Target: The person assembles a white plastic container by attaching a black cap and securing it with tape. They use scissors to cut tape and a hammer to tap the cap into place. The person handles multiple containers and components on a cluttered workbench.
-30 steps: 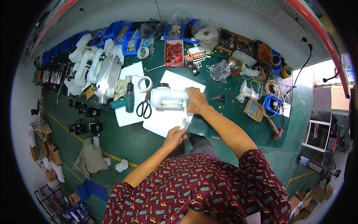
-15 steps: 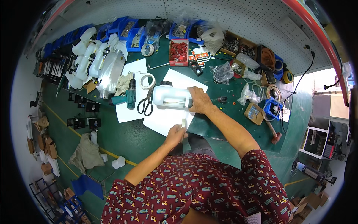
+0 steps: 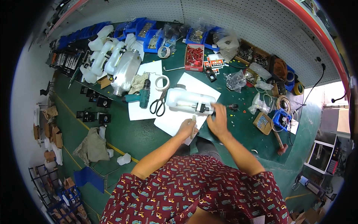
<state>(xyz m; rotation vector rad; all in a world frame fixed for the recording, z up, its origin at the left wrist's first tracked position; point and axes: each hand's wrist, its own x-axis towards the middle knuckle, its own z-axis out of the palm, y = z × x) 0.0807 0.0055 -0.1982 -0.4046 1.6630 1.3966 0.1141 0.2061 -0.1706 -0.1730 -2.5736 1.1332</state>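
Observation:
A translucent white plastic container (image 3: pixel 186 98) with a round cap lies on its side on a sheet of white paper (image 3: pixel 172 126). Through its near side show a thin metal rod and a black fitting (image 3: pixel 202 108). My right hand (image 3: pixel 220 121) has its fingers closed on the container's right end. Nearer to me, my left hand (image 3: pixel 186 129) is closed around a slim, pale flat tool (image 3: pixel 194 122), whose kind I cannot make out. Left of the container lie black-handled scissors (image 3: pixel 157 107) and a roll of white tape (image 3: pixel 162 83).
A teal power drill (image 3: pixel 144 98) lies farther left, near several white containers (image 3: pixel 102 59). Behind are a red box (image 3: pixel 194 57) of red parts and blue bins (image 3: pixel 153 41). To the right sit a clear plastic bag (image 3: pixel 235 81), a box of blue pieces (image 3: pixel 262 123) and a hammer (image 3: pixel 280 143).
My right hand has shifted nearer to me along the container's right end, uncovering the black fitting. The view has shifted, so the bench appears farther right. My left hand still holds the slim tool.

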